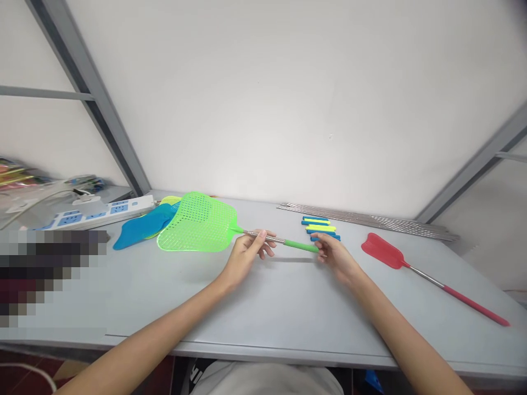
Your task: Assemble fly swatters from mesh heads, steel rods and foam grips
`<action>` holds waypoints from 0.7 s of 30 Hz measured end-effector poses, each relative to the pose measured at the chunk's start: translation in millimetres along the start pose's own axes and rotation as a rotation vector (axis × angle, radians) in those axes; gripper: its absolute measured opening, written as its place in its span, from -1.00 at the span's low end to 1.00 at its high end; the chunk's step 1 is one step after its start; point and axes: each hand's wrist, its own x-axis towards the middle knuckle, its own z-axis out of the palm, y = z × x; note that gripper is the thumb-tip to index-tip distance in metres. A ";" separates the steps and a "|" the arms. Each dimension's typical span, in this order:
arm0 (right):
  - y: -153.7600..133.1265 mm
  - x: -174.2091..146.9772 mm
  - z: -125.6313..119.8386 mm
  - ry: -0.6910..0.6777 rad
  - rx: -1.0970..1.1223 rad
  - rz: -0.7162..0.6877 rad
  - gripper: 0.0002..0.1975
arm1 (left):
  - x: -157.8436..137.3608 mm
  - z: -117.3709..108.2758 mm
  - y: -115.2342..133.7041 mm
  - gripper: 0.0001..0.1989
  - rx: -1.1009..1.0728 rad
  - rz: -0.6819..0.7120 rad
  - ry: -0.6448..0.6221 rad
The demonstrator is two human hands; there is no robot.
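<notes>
A green fly swatter (pixel 197 224) is held above the table, its broad mesh head to the left. My left hand (pixel 249 251) grips its metal shaft near the head, thumb on top. At the other end, my right hand (pixel 333 255) has its fingers closed round the tip of the green handle sleeve (pixel 301 246). Just behind my right hand lie several blue and yellow handle sleeves (pixel 320 226). A red fly swatter (pixel 385 252) rests on the table to the right. Blue and yellow swatter heads (pixel 142 226) lie partly hidden behind the green one.
Long thin metal rods (pixel 366 219) lie in a bundle along the wall at the back right. A white power strip (pixel 99 215) with a plugged-in cable stands at the left. The grey table (pixel 263 312) has a front edge close to my body; metal posts rise at both sides.
</notes>
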 end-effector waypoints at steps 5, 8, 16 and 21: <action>2.5 -11.3 15.2 -0.357 -0.081 0.197 -0.67 | -0.1 -0.8 -2.4 -0.70 -0.020 -0.012 -0.043; 1.8 -18.7 22.3 -0.556 -0.158 0.281 -0.63 | 0.9 -3.6 -3.4 -0.70 -0.039 -0.003 -0.002; 7.8 -26.7 30.2 -0.747 -0.120 0.361 -0.68 | 4.6 -6.9 -2.0 -0.65 -0.229 -0.059 -0.052; 16.4 -23.0 30.8 -0.732 -0.099 0.354 -0.72 | 8.3 -10.6 0.3 -0.73 -0.649 -0.189 0.080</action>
